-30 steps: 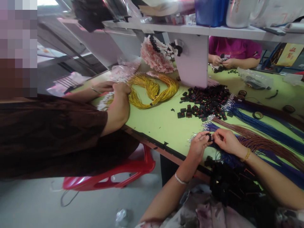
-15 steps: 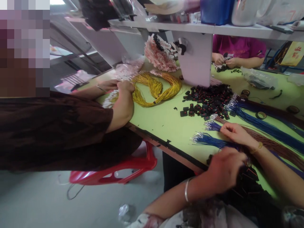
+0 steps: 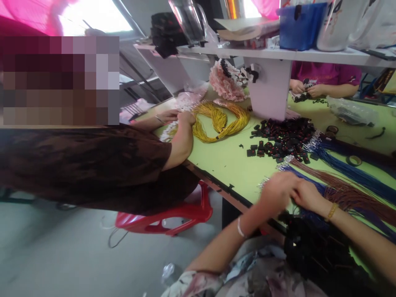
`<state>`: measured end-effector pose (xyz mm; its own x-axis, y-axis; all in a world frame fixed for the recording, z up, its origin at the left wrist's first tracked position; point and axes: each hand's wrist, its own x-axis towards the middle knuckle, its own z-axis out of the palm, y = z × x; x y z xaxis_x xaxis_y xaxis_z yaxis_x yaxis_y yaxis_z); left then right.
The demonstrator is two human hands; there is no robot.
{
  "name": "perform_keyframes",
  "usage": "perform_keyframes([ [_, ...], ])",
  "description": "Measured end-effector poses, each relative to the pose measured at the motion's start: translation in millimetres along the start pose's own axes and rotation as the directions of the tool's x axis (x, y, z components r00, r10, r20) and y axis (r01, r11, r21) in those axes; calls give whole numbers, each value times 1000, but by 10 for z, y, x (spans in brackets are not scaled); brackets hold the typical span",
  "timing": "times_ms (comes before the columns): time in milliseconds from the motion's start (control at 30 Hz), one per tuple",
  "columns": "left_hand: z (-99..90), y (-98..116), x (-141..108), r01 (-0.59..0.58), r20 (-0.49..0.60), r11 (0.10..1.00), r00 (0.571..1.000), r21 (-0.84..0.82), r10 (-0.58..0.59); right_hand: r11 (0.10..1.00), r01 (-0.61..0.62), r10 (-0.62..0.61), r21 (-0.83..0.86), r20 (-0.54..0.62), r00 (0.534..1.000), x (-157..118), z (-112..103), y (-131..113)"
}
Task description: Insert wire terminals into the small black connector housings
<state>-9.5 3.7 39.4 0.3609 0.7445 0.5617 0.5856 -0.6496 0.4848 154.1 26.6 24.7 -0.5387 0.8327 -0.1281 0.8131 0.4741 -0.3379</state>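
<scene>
My left hand (image 3: 276, 192), blurred, has its fingers bent and meets my right hand over the blue wires. My right hand (image 3: 307, 194) is closed, its fingertips against the left; what they pinch is too small to make out. Under and beside them lie blue wires (image 3: 318, 187) with metal tips and a bundle of brown wires (image 3: 349, 192). Beyond is a heap of black connectors (image 3: 286, 134). Close to my body lies a dark pile of black pieces (image 3: 318, 251).
A person in dark clothing (image 3: 93, 165) at the left handles wire ends beside yellow wires (image 3: 213, 123). Another person (image 3: 328, 78) works across the green table (image 3: 213, 161). A shelf (image 3: 229, 51) stands above it; a red stool (image 3: 167, 218) is below.
The view has shifted, so the scene sits further right and lower. My left hand has moved up from the black pile to my right hand, and the two now meet.
</scene>
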Motion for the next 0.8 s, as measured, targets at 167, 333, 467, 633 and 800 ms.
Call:
perform_keyframes([
  [167, -336, -1228, 214, 498, -95, 830, 866, 250, -491, 975, 43, -50, -216, -28, 998, 16, 26, -69],
  [333, -387, -1650, 95, 532, 14, 773, 821, 347, -571, 969, 42, -50, -245, -27, 998, 13, 22, -83],
  [467, -456, -1547, -34, 519, -23, 746, 826, 418, -563, 995, 18, -27, -102, -84, 996, -5, -2, -12],
  [633, -539, -1471, -135, 483, 19, 784, 847, 390, -531, 957, 67, -34, 281, -121, 992, 25, -57, 57],
  [800, -524, -1426, -132, 436, 30, 828, 879, 353, -476, 848, 106, -44, 520, -130, 991, 144, -123, -2],
])
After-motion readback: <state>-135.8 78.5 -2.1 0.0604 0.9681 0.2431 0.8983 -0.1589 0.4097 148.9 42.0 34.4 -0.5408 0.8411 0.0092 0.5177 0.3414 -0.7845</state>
